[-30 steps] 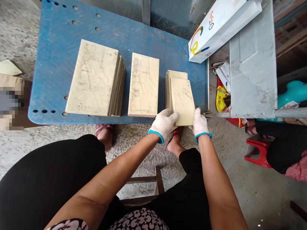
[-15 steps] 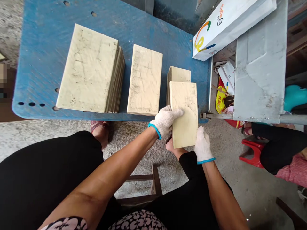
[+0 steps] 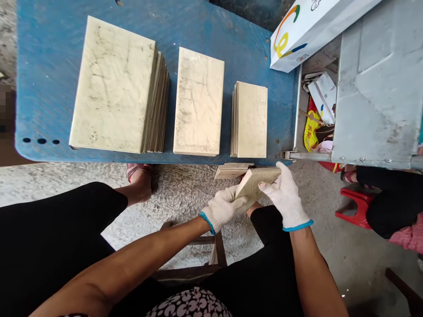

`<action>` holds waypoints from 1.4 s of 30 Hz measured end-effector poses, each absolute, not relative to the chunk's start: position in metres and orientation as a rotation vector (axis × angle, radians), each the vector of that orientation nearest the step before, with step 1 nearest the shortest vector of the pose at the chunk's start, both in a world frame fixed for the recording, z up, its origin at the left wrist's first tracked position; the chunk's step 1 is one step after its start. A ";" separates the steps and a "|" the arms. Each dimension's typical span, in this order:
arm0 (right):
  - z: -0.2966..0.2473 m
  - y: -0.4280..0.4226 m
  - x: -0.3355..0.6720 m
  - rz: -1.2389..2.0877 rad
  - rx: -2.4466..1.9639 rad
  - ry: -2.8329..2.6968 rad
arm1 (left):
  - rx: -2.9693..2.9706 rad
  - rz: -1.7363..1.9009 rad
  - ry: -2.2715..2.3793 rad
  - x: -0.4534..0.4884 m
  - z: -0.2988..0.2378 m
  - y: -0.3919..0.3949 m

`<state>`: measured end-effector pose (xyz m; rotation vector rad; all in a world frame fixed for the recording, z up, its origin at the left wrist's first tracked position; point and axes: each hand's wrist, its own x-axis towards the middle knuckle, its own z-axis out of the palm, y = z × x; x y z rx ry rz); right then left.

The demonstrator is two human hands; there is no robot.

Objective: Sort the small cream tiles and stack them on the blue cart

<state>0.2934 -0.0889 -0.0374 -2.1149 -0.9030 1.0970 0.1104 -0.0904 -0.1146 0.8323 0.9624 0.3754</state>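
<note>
My gloved hands hold a cream marbled tile tilted between them, just past the front edge of the blue perforated table. My left hand grips its lower end, and my right hand holds its far end. A few thin tiles show beside it; I cannot tell whether they are held. On the table lie a large tile stack, a low stack and a smaller stack, the smaller one nearest my hands.
A white printed paper bag and a grey metal panel stand to the right. A person in black sits on a red stool at right. Below lie a concrete floor and a wooden stool.
The tile has dropped from the smaller stack's front to below the table edge and tilted. Both hands moved down with it. The view shifted, moving the table upward in frame.
</note>
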 end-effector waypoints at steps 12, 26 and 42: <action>-0.043 -0.091 0.297 1.457 -2.185 -1.680 | 1.280 0.082 0.984 0.080 -0.166 -0.113; -0.131 -0.095 0.282 1.250 -2.215 -1.695 | 1.469 -0.549 1.276 0.092 -0.199 -0.055; -0.145 -0.095 0.269 0.922 -2.540 -1.168 | 1.473 -0.563 1.329 0.089 -0.182 -0.016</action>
